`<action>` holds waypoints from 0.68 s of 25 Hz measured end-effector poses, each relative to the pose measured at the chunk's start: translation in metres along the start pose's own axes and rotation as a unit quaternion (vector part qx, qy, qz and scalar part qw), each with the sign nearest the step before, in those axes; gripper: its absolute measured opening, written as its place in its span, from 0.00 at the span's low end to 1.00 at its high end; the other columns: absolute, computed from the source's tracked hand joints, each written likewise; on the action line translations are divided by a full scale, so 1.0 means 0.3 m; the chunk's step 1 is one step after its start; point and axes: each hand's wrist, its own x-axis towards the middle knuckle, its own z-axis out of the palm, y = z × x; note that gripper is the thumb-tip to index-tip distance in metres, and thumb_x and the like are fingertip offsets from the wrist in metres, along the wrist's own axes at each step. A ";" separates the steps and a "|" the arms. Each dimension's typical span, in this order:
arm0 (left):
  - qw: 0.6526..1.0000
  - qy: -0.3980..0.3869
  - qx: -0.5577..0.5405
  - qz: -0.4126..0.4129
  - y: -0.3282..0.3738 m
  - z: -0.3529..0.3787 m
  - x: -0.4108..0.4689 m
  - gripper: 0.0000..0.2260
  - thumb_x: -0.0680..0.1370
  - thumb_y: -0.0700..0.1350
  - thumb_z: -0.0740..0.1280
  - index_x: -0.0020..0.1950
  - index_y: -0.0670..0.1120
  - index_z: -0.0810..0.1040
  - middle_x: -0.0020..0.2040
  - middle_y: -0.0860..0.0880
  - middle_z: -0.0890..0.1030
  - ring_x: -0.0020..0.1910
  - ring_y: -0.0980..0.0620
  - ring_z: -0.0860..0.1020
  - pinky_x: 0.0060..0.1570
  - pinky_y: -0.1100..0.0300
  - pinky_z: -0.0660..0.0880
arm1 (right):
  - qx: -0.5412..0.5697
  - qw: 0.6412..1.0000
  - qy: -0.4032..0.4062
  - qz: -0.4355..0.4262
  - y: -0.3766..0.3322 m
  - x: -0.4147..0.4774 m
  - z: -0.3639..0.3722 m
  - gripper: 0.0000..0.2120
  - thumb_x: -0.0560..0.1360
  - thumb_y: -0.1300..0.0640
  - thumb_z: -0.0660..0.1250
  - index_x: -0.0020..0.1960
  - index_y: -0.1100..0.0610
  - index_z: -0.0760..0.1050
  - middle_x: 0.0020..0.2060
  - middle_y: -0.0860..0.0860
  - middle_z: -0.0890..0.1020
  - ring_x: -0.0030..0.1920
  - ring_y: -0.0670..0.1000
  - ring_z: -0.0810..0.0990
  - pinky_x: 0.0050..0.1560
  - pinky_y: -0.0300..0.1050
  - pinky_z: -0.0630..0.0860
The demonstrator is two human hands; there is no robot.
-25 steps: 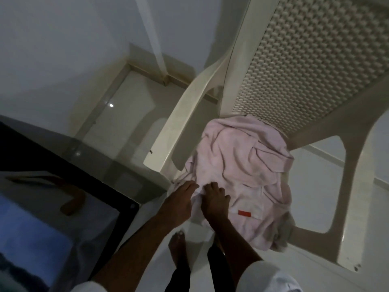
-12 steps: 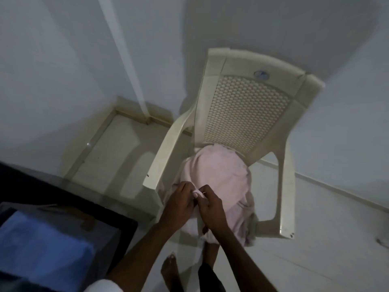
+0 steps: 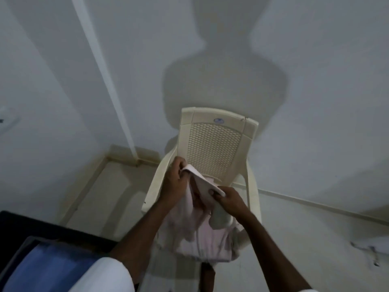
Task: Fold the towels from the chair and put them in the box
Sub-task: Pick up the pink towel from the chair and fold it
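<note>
A pale pink towel hangs in front of a cream plastic armchair that stands against the wall. My left hand grips the towel's top edge at one end. My right hand pinches the same edge a little lower and to the right. The edge is stretched between both hands and the rest of the cloth droops below, covering the chair's seat. No box is recognisable in view.
A dark-framed surface with a blue cloth or sheet on it sits at the lower left. White walls meet in a corner behind the chair. Pale tiled floor lies to the right.
Both hands, first together on the towel lying on the seat, have lifted it up and drawn apart along its edge. The view has pulled back from the chair.
</note>
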 end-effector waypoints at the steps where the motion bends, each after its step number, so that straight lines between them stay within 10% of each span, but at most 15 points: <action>1: 1.000 0.014 -0.002 0.011 0.030 -0.021 0.024 0.08 0.77 0.39 0.66 0.46 0.50 0.69 0.36 0.56 0.73 0.36 0.64 0.73 0.38 0.65 0.70 | 0.017 0.999 0.034 0.007 -0.005 -0.022 -0.043 0.08 0.78 0.55 0.72 0.39 0.51 0.83 0.36 0.47 0.85 0.38 0.41 0.81 0.40 0.40 0.73; 8: 0.999 0.042 0.006 0.015 0.176 -0.118 0.085 0.05 0.78 0.45 0.68 0.45 0.47 0.73 0.37 0.53 0.76 0.38 0.53 0.75 0.37 0.59 0.69 | 0.126 0.980 0.136 -0.077 -0.274 -0.108 -0.321 0.09 0.74 0.60 0.76 0.41 0.65 0.80 0.33 0.53 0.82 0.34 0.44 0.77 0.34 0.37 0.70; 17: 0.985 -0.039 0.169 -0.011 0.046 -0.337 0.072 0.10 0.71 0.55 0.67 0.38 0.50 0.82 0.34 0.49 0.82 0.37 0.48 0.82 0.36 0.55 0.76 | 0.296 0.894 0.318 -0.112 -0.458 -0.187 -0.645 0.07 0.70 0.57 0.78 0.40 0.56 0.81 0.34 0.49 0.80 0.38 0.46 0.75 0.39 0.42 0.69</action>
